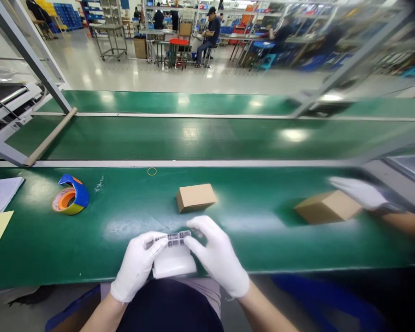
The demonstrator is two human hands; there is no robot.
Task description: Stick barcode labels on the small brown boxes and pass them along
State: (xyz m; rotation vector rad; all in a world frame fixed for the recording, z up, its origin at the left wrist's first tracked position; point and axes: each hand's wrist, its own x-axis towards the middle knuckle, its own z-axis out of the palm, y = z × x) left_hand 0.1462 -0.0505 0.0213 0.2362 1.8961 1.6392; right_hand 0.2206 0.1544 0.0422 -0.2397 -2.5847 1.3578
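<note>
A white sheet of printed labels point(178, 239) is held near the bench's front edge, its glossy lower part curling downward. My left hand point(136, 262), in a white glove, pinches the sheet's left side between thumb and fingers. On the other side, my gloved right hand point(216, 253) has its thumb at the sheet's right end and its index finger raised apart from it. Just beyond my hands, a small closed brown cardboard box point(196, 198) rests on the green bench top point(124, 207).
At the right, another person's gloved hand point(359, 191) touches a blurred brown box point(328, 207). Tape rolls point(71, 196) and papers point(0, 198) lie at the left. A thin yellow ring point(152, 171) lies near the back edge. Beyond runs a green conveyor point(180, 138) between metal posts.
</note>
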